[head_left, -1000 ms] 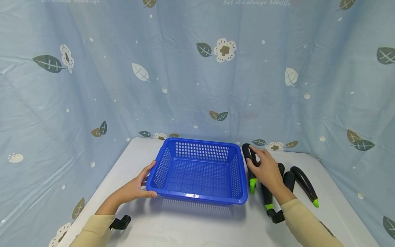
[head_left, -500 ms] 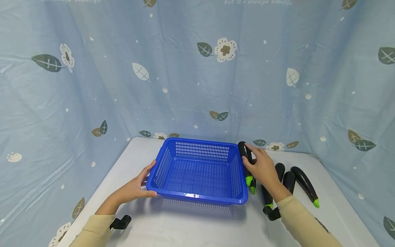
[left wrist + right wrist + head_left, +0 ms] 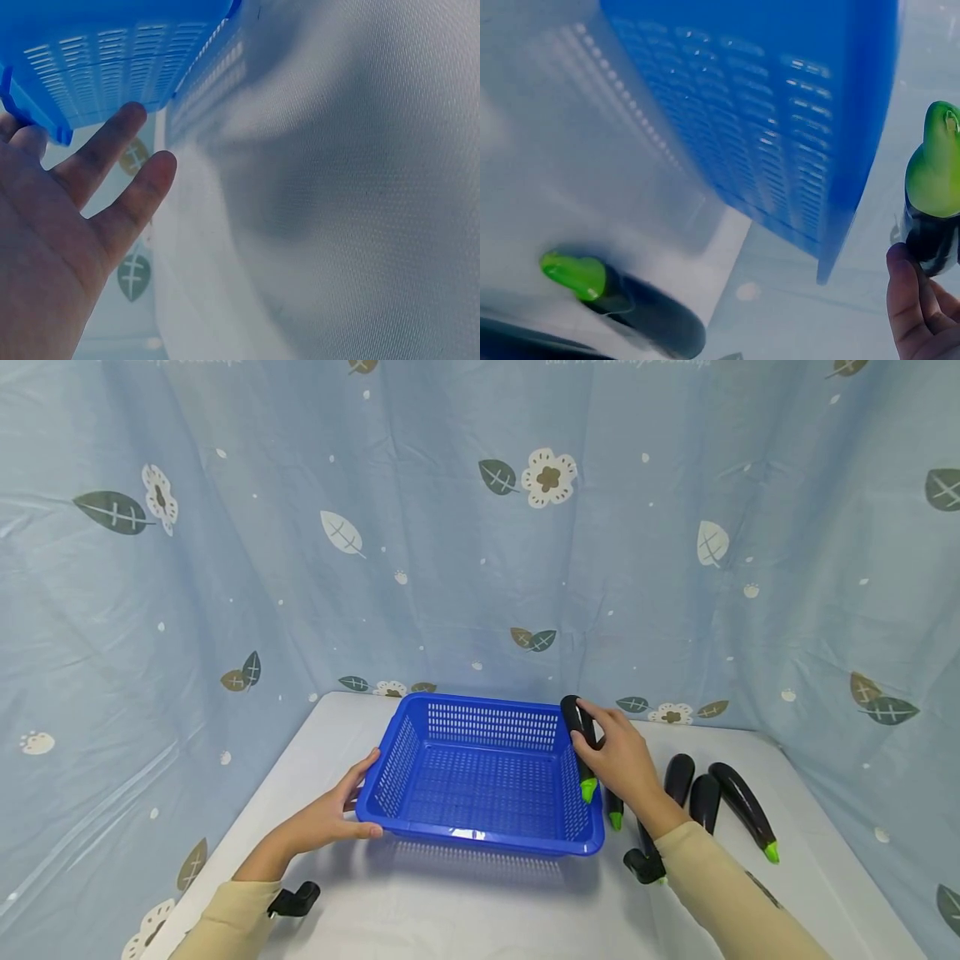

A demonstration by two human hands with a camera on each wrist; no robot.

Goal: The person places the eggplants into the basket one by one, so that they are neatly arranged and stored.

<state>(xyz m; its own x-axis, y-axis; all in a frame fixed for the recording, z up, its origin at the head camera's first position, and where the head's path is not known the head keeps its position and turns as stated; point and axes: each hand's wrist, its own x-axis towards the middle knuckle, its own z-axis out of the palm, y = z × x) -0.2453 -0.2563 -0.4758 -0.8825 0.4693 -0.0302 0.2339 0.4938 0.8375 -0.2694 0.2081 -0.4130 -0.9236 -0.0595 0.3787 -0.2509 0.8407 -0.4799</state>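
A blue plastic basket (image 3: 480, 789) with slotted walls sits at the middle of the white table. My left hand (image 3: 326, 814) holds its left side, thumb at the near left corner and a finger on the rim. In the left wrist view two fingers (image 3: 135, 195) stretch out below the basket wall. My right hand (image 3: 622, 760) grips a dark eggplant (image 3: 576, 727) with a green stem end, over the basket's right rim. In the right wrist view that eggplant's green end (image 3: 934, 180) shows above the fingers. Another eggplant (image 3: 615, 810) lies beside the basket's right wall.
Right of the right forearm lie more eggplants, among them one (image 3: 744, 810) at the far right. A black curved object (image 3: 643, 866) shows by the right forearm, and another (image 3: 295, 900) by the left sleeve. A blue patterned curtain (image 3: 480, 568) surrounds the table.
My right hand has moved left with the eggplant, from beside the basket to over its right rim. The eggplant lying beneath is uncovered more. My left hand and the basket have stayed put.
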